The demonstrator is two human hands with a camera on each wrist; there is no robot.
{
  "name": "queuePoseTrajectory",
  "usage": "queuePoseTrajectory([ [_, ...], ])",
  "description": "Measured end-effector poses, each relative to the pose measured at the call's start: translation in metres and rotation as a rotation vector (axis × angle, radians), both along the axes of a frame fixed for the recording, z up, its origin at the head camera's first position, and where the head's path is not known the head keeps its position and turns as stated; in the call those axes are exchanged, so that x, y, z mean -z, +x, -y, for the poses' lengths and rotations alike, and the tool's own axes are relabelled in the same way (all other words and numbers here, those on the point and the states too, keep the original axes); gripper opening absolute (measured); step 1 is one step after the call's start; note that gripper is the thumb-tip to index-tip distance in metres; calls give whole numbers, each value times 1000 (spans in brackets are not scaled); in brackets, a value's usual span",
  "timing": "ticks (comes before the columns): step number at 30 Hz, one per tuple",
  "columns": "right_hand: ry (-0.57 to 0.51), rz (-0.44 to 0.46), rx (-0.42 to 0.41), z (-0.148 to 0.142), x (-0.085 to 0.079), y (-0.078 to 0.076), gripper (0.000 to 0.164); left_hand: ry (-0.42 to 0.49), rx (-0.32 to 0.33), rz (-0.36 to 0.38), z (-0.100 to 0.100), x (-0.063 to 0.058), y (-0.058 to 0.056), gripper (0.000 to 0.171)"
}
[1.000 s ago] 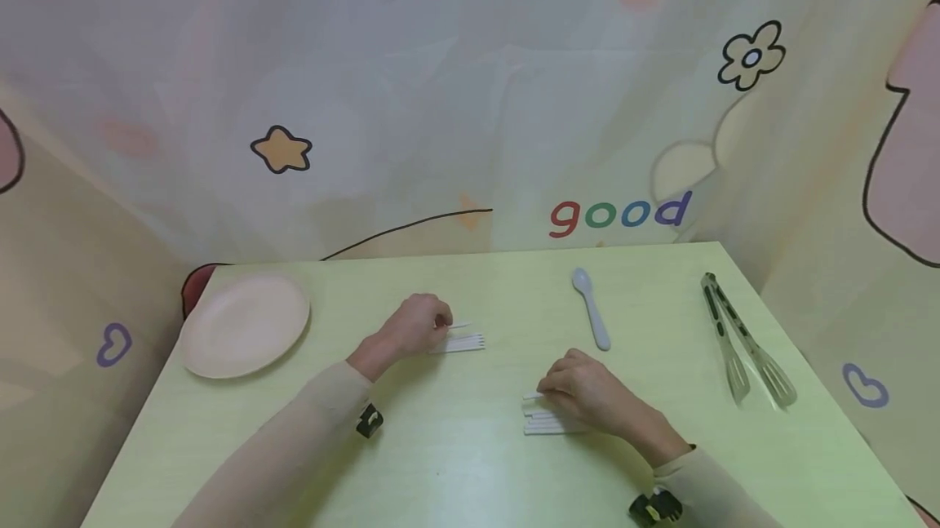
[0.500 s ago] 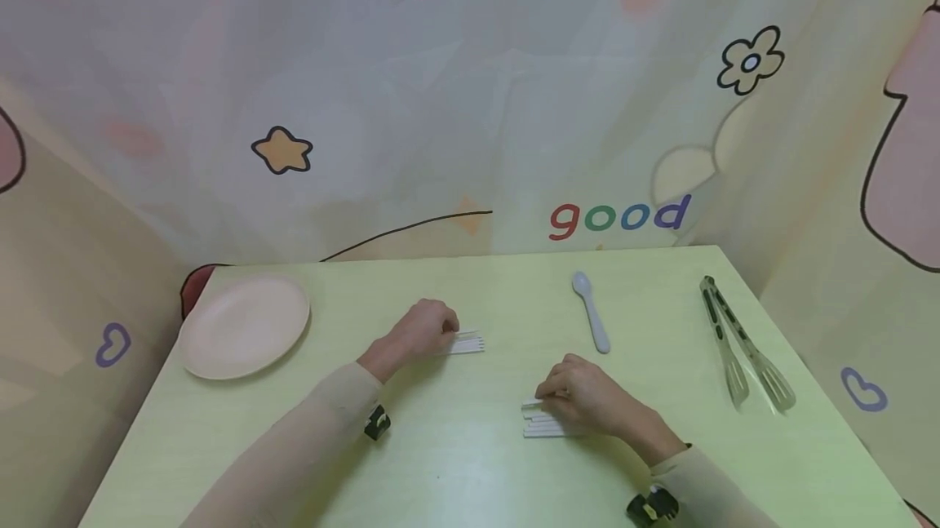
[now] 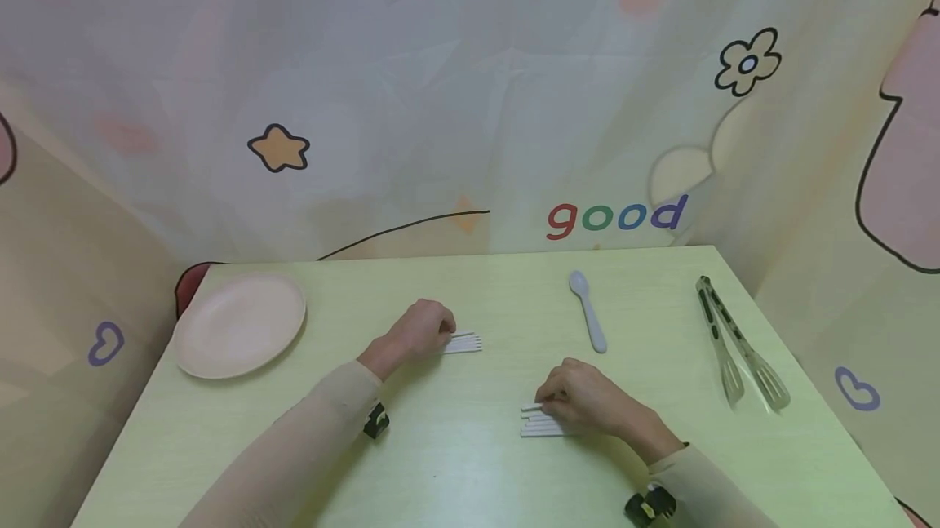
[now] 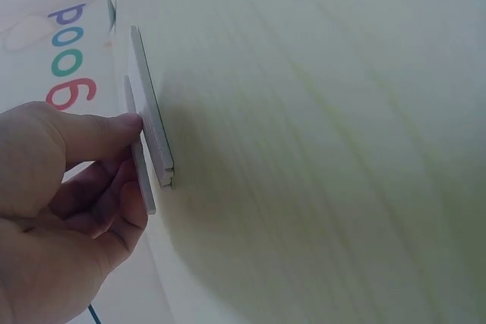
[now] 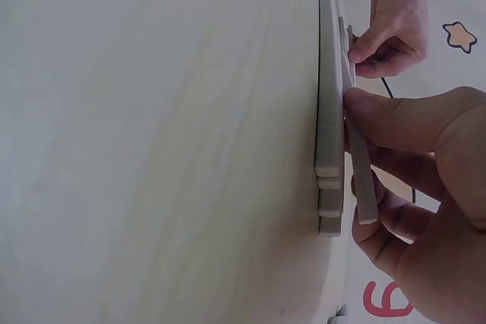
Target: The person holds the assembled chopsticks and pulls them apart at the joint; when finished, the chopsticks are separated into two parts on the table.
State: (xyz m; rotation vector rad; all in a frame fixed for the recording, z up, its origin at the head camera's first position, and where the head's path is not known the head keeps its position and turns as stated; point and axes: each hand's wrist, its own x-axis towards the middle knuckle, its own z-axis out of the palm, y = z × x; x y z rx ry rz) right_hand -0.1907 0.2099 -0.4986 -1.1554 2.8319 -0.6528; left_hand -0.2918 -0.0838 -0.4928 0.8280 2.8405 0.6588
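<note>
Between thumb and fingers, my left hand (image 3: 413,332) pinches a thin white stick (image 4: 147,191). Beside that stick, a row of similar white sticks (image 3: 464,345) lies on the table, partly covered by the hand in the head view. Nearer the front and to the right, my right hand (image 3: 591,399) pinches another white stick (image 5: 364,191) at the far side of a second row of sticks (image 3: 539,425). The right wrist view shows this held stick slightly raised and angled against the row (image 5: 329,111). The right ends of this row are hidden under the hand in the head view.
A pale round plate (image 3: 241,326) lies at the table's back left. Behind the right hand is a grey-blue spoon (image 3: 589,312). Metal tongs (image 3: 740,344) with slotted ends lie at the right. A printed curtain (image 3: 441,104) rises along the table's back edge.
My left hand has moved slightly right and toward me, bringing its stick against the row. My right hand's stick has come closer to its row. The hands barely move in the last half second.
</note>
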Motion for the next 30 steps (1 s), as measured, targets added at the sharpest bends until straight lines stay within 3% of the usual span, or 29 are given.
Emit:
queuePoseTrajectory([
  [14,8,46,-18,1,0,-2,12,-6,-3,80,-2,1,-3,14],
  [30,36,48,-17,2,-8,-4,9,-43,13,72,-4,2,-4,16],
])
